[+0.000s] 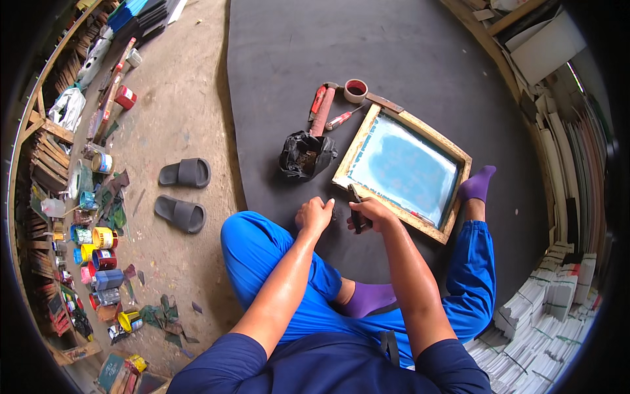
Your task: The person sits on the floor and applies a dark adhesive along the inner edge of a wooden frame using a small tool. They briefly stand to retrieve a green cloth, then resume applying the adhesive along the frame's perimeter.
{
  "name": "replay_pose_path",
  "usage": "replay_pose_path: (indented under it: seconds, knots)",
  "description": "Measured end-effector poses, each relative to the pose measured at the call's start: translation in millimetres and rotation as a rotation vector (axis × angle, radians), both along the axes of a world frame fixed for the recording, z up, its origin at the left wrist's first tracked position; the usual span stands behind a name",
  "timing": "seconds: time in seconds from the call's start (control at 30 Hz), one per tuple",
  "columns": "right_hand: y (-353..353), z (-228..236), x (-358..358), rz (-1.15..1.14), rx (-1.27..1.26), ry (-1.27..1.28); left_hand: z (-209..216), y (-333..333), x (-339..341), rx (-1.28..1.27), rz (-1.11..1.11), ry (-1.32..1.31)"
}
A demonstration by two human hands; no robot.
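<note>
My right hand [371, 213] is closed around a dark, narrow hand tool [356, 213] that looks like pliers; its ends stick out above and below the fingers. Left of it, my left hand [315, 215] is curled shut, and what it may hold is hidden. A small dark fuzzy patch shows beside its fingers. Just beyond my right hand lies a wooden screen-printing frame [461, 152], tilted on the mat, its mesh stained light blue. A crumpled black plastic bag [308, 156] with brownish bits inside stands beyond my left hand.
Past the bag lie a hammer [321, 118] with a reddish handle, a red utility knife [318, 100], a red screwdriver [339, 120] and a tape roll [356, 90]. Black slippers [186, 173] and several paint cans [105, 237] are at left. Bundled white sheets [554, 295] line the right.
</note>
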State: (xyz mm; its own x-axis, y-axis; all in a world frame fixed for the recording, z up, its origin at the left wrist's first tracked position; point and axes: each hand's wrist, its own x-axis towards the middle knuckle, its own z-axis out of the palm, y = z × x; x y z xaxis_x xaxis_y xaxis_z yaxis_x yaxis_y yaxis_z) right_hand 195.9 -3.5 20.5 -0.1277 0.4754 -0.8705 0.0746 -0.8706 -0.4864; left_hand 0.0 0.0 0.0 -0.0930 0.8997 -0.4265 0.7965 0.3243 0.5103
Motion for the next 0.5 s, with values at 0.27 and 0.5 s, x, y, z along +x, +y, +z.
replay_pose_path:
  seconds: [0.27, 0.5]
  knots:
    - [16, 10, 10, 0.012, -0.095, 0.043, -12, 6, 2, 0.069, 0.022, -0.054]
    - [6, 1, -1, 0.109, 0.059, -0.195, -9, 4, 6, 0.016, 0.033, -0.103]
